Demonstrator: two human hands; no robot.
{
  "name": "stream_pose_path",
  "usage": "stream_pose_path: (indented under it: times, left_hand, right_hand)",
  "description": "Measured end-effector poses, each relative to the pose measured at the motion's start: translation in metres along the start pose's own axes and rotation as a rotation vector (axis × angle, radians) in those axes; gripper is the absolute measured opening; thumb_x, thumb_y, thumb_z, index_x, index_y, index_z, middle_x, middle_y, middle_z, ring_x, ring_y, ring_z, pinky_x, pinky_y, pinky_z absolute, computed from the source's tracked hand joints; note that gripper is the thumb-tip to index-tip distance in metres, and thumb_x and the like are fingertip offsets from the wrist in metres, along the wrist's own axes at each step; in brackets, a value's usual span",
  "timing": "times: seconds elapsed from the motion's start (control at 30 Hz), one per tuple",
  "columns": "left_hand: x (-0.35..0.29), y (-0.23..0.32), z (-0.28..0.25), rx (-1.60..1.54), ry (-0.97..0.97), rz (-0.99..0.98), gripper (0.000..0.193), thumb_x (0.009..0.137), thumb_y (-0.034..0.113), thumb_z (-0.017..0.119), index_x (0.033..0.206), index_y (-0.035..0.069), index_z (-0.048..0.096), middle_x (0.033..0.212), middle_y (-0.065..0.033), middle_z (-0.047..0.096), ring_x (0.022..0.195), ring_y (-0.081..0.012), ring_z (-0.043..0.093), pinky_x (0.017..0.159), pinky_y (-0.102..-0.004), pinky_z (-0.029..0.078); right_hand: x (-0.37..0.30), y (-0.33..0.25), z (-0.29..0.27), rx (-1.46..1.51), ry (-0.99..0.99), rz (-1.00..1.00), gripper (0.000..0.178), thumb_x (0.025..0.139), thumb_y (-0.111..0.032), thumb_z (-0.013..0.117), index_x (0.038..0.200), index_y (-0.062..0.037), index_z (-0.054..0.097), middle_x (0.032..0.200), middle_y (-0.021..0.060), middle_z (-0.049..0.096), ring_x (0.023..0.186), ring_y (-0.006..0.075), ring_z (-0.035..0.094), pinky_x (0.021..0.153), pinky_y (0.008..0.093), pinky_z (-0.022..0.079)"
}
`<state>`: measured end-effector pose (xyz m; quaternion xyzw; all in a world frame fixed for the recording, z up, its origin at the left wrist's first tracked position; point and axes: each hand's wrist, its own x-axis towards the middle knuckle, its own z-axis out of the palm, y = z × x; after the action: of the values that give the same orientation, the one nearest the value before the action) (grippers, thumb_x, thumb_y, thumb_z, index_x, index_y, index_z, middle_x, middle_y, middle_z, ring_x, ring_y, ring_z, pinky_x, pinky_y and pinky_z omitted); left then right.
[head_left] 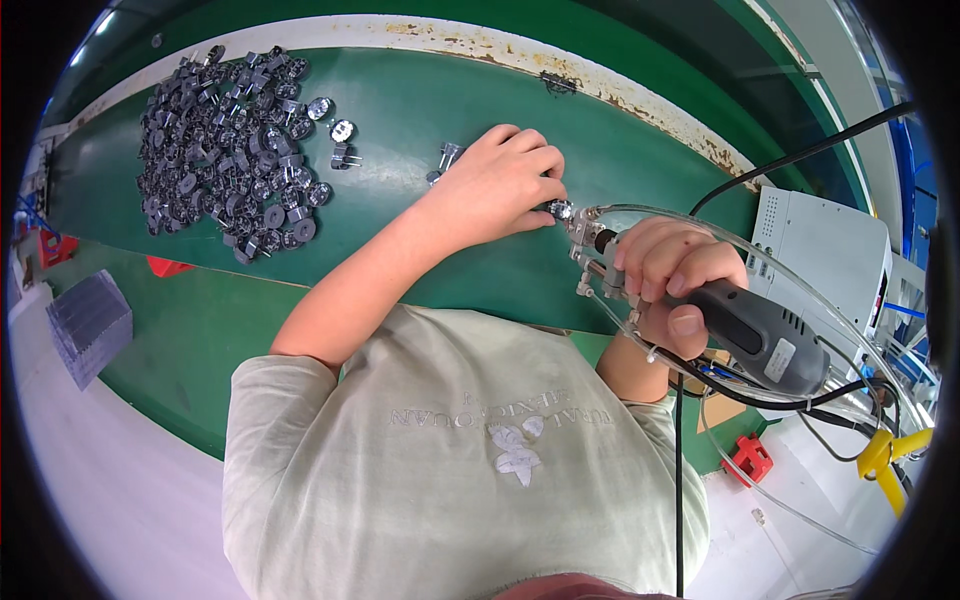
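Note:
My left hand [505, 185] reaches over the green bench, its fingers closed on a small round black-and-metallic part [560, 210]. Just to the right, my right hand [680, 275] is wrapped round a grey-and-black corded power tool [755, 335]. The tool's metal front end [590, 240], fitted with clear hoses, meets or nearly meets that part; exact contact is too small to make out. Beside my left wrist lie loose components [449, 157], partly hidden by the hand. A big heap of similar round black components with metal pins [230, 150] covers the bench's left side.
A few components [342, 131] lie apart from the heap. The bench [390, 90] has a rust-stained white edge [470, 42] along its far side. A white box-shaped machine [815, 250] stands at right, among cables and hoses. A grey box [90, 325] sits lower left.

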<state>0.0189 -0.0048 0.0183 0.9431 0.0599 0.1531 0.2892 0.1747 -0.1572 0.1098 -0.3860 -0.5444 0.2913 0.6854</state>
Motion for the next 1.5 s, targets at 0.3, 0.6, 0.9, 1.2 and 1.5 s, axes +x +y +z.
stream_pose_path:
  times: [0.3,0.6,0.9,1.2,1.5]
  left_hand:
    - [0.001,0.002,-0.001,0.0,-0.017,0.014,0.024,0.078,0.021,0.086,0.099,0.012,0.079,0.106,0.001,0.065,0.113,-0.0221,0.06,0.105,-0.0418,0.046]
    - [0.004,0.006,0.001,0.039,0.006,0.055,0.022,0.074,0.02,0.085,0.093,0.012,0.079,0.101,0.0014,0.067,0.109,-0.0221,0.063,0.104,-0.0426,0.047]
    - [0.071,-0.05,-0.069,0.259,0.053,-0.163,0.026,0.084,0.034,0.079,0.102,0.015,0.081,0.106,-0.0067,0.072,0.108,-0.0315,0.066,0.094,-0.0486,0.051]
    - [0.06,-0.067,-0.08,0.082,0.05,-0.028,0.062,0.084,0.028,0.078,0.141,0.009,0.064,0.15,-0.0161,0.058,0.141,-0.0375,0.05,0.121,-0.0492,0.034]
    - [-0.004,0.003,-0.039,-0.024,-0.29,-0.199,0.042,0.08,0.001,0.071,0.121,0.005,0.074,0.125,-0.0086,0.068,0.121,-0.0287,0.062,0.105,-0.0422,0.048]
  right_hand:
    - [0.003,0.003,0.017,-0.048,0.037,-0.014,0.026,0.081,-0.008,0.081,0.082,-0.0034,0.055,0.063,0.0078,0.059,0.053,0.0218,0.059,0.056,0.0371,0.055]
    - [0.007,0.001,0.019,-0.052,-0.012,0.002,0.026,0.074,-0.002,0.082,0.086,-0.0029,0.059,0.068,0.0084,0.062,0.059,0.0234,0.062,0.059,0.0356,0.053]
    - [0.011,-0.045,-0.005,0.113,0.138,-0.216,0.032,0.091,-0.023,0.085,0.092,-0.0043,0.059,0.07,0.0076,0.064,0.057,0.0222,0.062,0.059,0.0397,0.055]
    - [-0.011,-0.008,-0.009,0.125,0.213,-0.103,0.032,0.088,-0.018,0.087,0.097,-0.0004,0.061,0.071,0.0096,0.063,0.061,0.0222,0.061,0.063,0.0416,0.056]
    - [-0.003,-0.005,-0.006,0.032,0.153,-0.097,0.04,0.092,-0.036,0.083,0.092,-0.0053,0.056,0.066,0.007,0.06,0.055,0.0233,0.06,0.059,0.0425,0.055]
